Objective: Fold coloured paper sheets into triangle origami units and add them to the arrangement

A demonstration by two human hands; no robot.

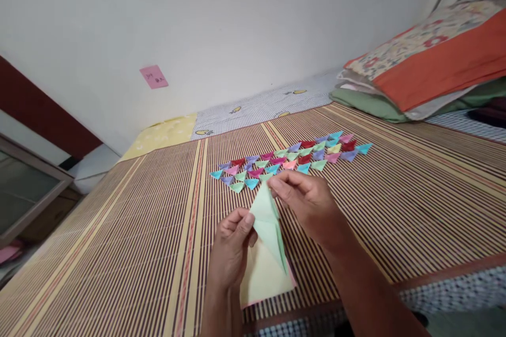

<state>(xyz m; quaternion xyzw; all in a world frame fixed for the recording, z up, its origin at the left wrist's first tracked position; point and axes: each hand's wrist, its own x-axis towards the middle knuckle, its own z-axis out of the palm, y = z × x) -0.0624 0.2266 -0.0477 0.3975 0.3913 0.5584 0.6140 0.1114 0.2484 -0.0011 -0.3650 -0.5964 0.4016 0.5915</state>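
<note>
A pale green sheet of paper (266,221), partly folded with a pointed top and layered right edge, is held up between both hands. My left hand (233,242) is closed on its left edge, thumb in front. At the upper tip, my right hand (302,197) pinches the paper between thumb and fingers. Beneath it lies a pale yellow paper sheet (263,276) with a pink edge showing under it. Just beyond my hands, several small folded paper triangles (276,161) in many colours are laid out in slanting rows.
A striped mat (158,237) covers the bed. Folded bedding (435,58) with an orange band is piled at the far right. A pink note (154,77) is stuck on the white wall (237,26). At the left stands a framed glass panel (29,184).
</note>
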